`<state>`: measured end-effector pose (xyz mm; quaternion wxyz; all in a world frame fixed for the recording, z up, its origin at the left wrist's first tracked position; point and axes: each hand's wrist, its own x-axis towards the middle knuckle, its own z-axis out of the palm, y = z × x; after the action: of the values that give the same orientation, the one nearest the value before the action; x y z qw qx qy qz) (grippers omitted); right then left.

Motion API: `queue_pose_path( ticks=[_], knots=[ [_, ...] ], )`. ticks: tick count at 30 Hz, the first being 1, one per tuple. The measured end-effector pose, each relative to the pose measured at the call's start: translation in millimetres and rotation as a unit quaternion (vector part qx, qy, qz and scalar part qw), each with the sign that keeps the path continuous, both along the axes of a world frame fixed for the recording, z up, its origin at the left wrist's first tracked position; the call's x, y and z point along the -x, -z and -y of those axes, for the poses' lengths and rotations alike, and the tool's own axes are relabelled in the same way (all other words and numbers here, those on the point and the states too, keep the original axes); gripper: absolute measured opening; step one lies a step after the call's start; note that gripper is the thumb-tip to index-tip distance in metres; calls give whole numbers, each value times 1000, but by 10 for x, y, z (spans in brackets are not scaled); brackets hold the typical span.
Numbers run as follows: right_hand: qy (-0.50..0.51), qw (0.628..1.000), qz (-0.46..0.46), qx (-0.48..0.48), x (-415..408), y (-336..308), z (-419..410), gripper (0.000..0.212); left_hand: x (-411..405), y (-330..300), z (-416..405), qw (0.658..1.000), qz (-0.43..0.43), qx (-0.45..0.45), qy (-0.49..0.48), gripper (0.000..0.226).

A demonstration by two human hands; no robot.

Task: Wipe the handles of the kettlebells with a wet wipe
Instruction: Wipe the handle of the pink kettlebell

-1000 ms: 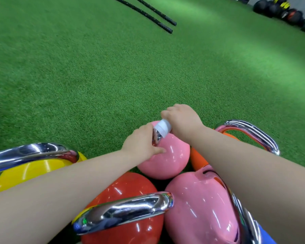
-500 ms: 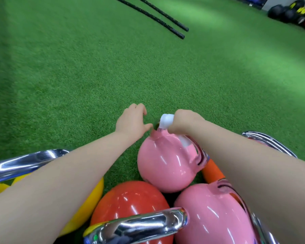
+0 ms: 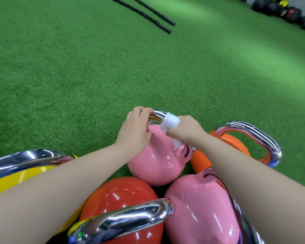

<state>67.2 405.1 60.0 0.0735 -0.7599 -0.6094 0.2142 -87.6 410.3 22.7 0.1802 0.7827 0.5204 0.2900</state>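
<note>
The wipe (image 3: 170, 122) is white and is wrapped around the chrome handle (image 3: 158, 115) of the far pink kettlebell (image 3: 157, 161), at the top right part of this handle. A loose end of the wipe hangs down over the pink body, below the right hand (image 3: 187, 130). The right hand grips the wipe together with the handle; its fingers are curled around both. The left hand (image 3: 135, 128) holds the left part of the same handle, with the fingers bent over the bar and the palm against the shoulder of the pink body. The two hands are near each other, with the wipe between them.

This kettlebell stands on green turf (image 3: 77, 76), at the far side of a tight group. Just beside it, to the right, is an orange kettlebell (image 3: 234, 143) with a big chrome handle. Nearer to the camera there is a second pink kettlebell (image 3: 201, 213) and a red kettlebell (image 3: 120, 196); they touch the far pink one. To the left, partly under the left forearm, is a yellow kettlebell (image 3: 19, 175).

Far away on the turf lie two black ropes (image 3: 148, 14). In the top right corner is a row of dark balls (image 3: 285, 12), blurred.
</note>
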Motion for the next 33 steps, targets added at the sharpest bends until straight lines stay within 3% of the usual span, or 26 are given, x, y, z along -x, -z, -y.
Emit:
queue_pose_path(
  ticks=[2, 4, 6, 8, 11, 15, 18, 20, 23, 25, 26, 28, 30, 33],
  knots=[
    [37, 998, -52, -7, -76, 53, 108, 21, -47, -28, 69, 998, 1, -56, 36, 49],
    [70, 994, -79, -22, -101, 111, 195, 21, -101, 13, 109, 998, 26, -44, 26, 54],
    [90, 993, -61, -48, -97, 143, 245, 16, -166, 27, 165, 987, 134, 78, -41, 52],
    [98, 992, -33, -66, -53, 148, 253, 11, -208, 12, 185, 935, 244, 242, -90, 42],
    [118, 988, -16, -94, 61, 133, 251, 6, -225, -100, 74, 891, 269, 360, -58, 39],
    [195, 973, -41, -113, 257, 117, 239, 15, -207, -338, -191, 864, 250, 434, -45, 19],
    [261, 953, -115, -98, 514, 135, 187, 21, -98, -345, -397, 845, 276, 456, -40, 25],
    [283, 931, -225, -50, 723, 152, 69, 28, -19, -291, -477, 833, 299, 464, -36, 40],
    [310, 839, -439, 83, 894, 9, -137, 46, 22, -190, -489, 827, 351, 434, -61, 46],
    [294, 799, -504, 145, 885, -149, -215, 19, 41, -167, -461, 817, 393, 408, -105, 35],
    [284, 788, -521, 166, 832, -204, -247, 23, 57, -165, -447, 817, 401, 397, -121, 31],
    [294, 780, -523, 179, 746, -341, -286, 27, 119, -170, -396, 823, 400, 383, -126, 24],
    [296, 780, -525, 169, 751, -367, -342, 17, 176, -172, -332, 837, 387, 367, -119, 19],
    [287, 834, -465, 83, 839, -231, -448, 37, 222, -199, -225, 862, 357, 343, -108, 23]
  ],
)
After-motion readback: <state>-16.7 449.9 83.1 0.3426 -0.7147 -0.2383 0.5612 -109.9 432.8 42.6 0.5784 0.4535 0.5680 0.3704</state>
